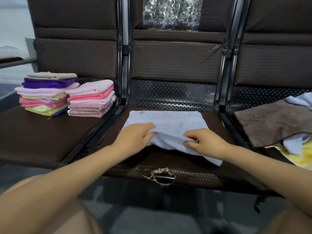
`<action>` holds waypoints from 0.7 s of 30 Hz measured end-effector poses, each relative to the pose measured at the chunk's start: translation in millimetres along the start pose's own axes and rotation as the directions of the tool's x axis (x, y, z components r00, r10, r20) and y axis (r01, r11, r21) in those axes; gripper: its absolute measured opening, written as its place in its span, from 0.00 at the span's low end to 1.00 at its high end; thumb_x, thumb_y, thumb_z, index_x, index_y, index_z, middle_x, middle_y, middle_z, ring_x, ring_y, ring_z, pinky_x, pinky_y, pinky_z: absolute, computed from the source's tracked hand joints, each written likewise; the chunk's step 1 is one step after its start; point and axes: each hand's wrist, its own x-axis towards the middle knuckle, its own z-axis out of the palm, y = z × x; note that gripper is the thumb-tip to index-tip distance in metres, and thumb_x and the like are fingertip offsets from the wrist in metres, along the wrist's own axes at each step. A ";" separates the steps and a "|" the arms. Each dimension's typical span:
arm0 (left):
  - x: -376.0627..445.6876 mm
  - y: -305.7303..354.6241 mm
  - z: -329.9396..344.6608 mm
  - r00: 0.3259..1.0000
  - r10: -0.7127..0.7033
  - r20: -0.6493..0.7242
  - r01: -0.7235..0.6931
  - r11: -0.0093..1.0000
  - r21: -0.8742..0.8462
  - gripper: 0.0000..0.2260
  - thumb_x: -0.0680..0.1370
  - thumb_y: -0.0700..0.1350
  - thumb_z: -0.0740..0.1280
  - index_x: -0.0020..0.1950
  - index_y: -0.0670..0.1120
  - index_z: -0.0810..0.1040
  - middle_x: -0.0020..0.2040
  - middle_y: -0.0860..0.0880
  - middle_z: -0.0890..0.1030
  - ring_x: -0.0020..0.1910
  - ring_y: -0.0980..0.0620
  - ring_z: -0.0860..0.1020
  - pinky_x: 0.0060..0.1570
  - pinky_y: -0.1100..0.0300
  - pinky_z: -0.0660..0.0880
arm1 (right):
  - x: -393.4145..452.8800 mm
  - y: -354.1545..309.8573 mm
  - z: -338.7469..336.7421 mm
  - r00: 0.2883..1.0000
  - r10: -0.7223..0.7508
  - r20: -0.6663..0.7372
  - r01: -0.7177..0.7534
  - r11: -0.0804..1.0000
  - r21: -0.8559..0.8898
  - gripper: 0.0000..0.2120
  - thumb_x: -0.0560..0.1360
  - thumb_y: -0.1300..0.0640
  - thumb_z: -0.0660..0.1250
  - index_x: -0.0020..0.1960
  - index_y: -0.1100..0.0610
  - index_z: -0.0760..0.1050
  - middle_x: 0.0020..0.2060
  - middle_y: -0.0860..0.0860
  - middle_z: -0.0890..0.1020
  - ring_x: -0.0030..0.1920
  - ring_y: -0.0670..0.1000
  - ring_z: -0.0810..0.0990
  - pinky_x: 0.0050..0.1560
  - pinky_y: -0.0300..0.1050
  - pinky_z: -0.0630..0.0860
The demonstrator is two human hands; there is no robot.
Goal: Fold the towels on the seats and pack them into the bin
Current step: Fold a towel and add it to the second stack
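Head view shows both hands pinching the near edge of a pale blue-white cloth towel [165,122] spread on the middle seat: left hand [135,135] and right hand [205,141] each gathering a bunched fold. Left of the grip, two stacks of folded coloured towels [67,96] look done. Right of it, a loose heap with a brown towel [273,122] awaits. No bin shows; packing seems untouched.
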 end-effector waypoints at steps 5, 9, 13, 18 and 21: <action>15.1 -28.1 -19.4 0.999 0.036 0.035 -0.043 0.977 0.210 0.14 0.79 0.57 0.61 0.44 0.49 0.77 0.41 0.49 0.81 0.44 0.46 0.78 0.37 0.55 0.67 | 3.5 27.3 -19.0 0.988 0.126 -0.087 -0.120 0.990 0.075 0.11 0.78 0.59 0.65 0.37 0.54 0.74 0.32 0.45 0.76 0.35 0.44 0.74 0.40 0.44 0.67; 8.9 -53.2 -24.1 0.984 -0.014 0.179 -0.028 0.972 0.232 0.14 0.80 0.55 0.61 0.40 0.47 0.72 0.37 0.49 0.77 0.40 0.46 0.76 0.40 0.50 0.72 | -1.4 40.7 -33.2 0.963 0.235 -0.132 -0.220 0.968 0.118 0.08 0.79 0.60 0.62 0.52 0.57 0.81 0.45 0.46 0.80 0.48 0.48 0.78 0.46 0.41 0.67; -4.1 -64.9 -32.2 0.981 -0.113 0.161 0.112 0.994 0.015 0.12 0.79 0.53 0.64 0.41 0.46 0.77 0.38 0.50 0.79 0.41 0.49 0.76 0.43 0.52 0.71 | -10.6 49.3 -41.8 0.948 0.295 -0.122 -0.278 0.950 0.141 0.13 0.79 0.57 0.63 0.46 0.68 0.78 0.43 0.62 0.81 0.45 0.60 0.79 0.44 0.52 0.71; -32.8 -55.9 -36.5 0.989 -0.139 -0.050 0.116 0.942 -0.314 0.15 0.75 0.57 0.57 0.45 0.47 0.75 0.39 0.49 0.76 0.40 0.52 0.73 0.42 0.57 0.68 | -28.7 34.5 -44.6 0.957 0.288 0.023 -0.271 0.869 0.415 0.15 0.81 0.59 0.60 0.49 0.73 0.73 0.38 0.58 0.74 0.41 0.51 0.71 0.43 0.45 0.65; -51.1 -53.5 -30.0 0.988 -0.147 0.036 0.149 0.910 -0.388 0.17 0.75 0.59 0.56 0.45 0.46 0.73 0.39 0.47 0.76 0.39 0.53 0.73 0.45 0.55 0.70 | -37.6 27.4 -38.7 0.948 0.270 0.168 -0.317 0.819 0.478 0.14 0.81 0.59 0.59 0.47 0.72 0.72 0.40 0.55 0.72 0.42 0.50 0.69 0.43 0.44 0.65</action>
